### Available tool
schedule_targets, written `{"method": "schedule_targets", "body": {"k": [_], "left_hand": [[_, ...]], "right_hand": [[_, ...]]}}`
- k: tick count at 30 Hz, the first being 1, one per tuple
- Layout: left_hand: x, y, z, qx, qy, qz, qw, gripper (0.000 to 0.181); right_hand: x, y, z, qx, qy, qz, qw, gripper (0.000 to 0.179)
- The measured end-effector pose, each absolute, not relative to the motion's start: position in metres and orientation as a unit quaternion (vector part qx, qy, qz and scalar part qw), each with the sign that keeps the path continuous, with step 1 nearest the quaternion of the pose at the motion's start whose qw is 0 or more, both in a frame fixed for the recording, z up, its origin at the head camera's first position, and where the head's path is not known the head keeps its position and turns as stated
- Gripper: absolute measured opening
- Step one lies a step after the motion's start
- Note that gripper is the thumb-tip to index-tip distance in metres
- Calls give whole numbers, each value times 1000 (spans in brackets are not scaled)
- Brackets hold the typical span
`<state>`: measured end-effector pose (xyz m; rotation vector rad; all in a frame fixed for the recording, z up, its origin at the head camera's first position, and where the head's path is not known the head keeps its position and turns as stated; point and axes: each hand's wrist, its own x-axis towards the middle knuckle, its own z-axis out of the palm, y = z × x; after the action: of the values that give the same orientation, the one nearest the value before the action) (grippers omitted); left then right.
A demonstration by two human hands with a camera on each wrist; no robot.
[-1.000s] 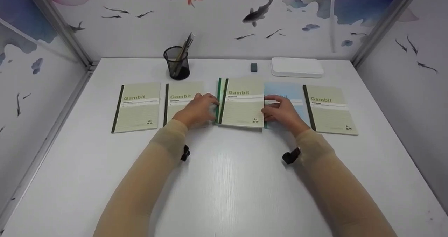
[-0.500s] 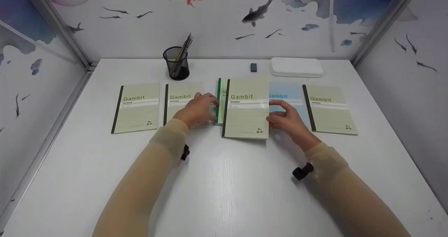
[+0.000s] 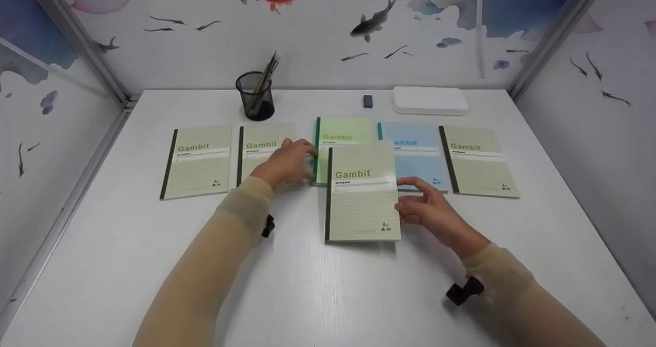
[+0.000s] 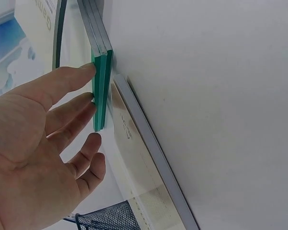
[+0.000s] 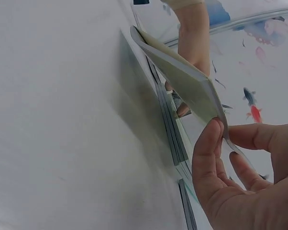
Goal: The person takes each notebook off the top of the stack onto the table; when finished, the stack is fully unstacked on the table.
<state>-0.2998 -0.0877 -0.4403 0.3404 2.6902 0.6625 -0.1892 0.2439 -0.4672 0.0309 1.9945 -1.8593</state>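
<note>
My right hand point(image 3: 435, 211) pinches a beige "Gambit" notebook point(image 3: 364, 198) by its right edge. In the right wrist view that notebook point(image 5: 182, 76) is tilted above the table, thumb on one face and fingers on the other. My left hand point(image 3: 289, 162) reaches over the second beige notebook point(image 3: 266, 134), its fingertips at the dark green spine of a light green notebook point(image 3: 348, 126). The left wrist view shows stacked green spines point(image 4: 102, 91) against the fingertips of the left hand point(image 4: 43, 129). The held notebook overlaps the green one and a blue notebook point(image 3: 415, 131).
One beige notebook point(image 3: 197, 167) lies at the left end of the row, another point(image 3: 479, 162) at the right end. Behind stand a black mesh pen cup point(image 3: 255, 98), a small dark eraser-like block point(image 3: 368, 101) and a white case point(image 3: 430, 100). Printed panels enclose the table.
My right hand has drawn the beige notebook off the green one, toward me and slightly right, uncovering more of the green and blue notebooks. My left hand has stayed by the green spine.
</note>
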Motion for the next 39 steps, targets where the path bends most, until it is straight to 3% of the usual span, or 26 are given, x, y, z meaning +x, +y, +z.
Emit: {"method": "schedule_targets", "body": {"k": [11,21,25,32,39], "left_hand": [[-301,-88,-440,141,950,225,166,60],[-300,-87,-438,127,948,233,176,61],[-300,-87,-438,122,949,230,179,62],[-300,-85,-438,122,950,220,184,62],[-299,-85,-437,130,952,211,178,62]], "right_hand": [[-147,240,-469,-28,716,-646,262,58],[-138,237,-471,-54,731,-608,306,56],[-138,235,-471,-58,760,-576,296,58],[-136,229,-469,-70,820,-514,241,78],[-136,221,-462,-99,873,-425,219,75]]}}
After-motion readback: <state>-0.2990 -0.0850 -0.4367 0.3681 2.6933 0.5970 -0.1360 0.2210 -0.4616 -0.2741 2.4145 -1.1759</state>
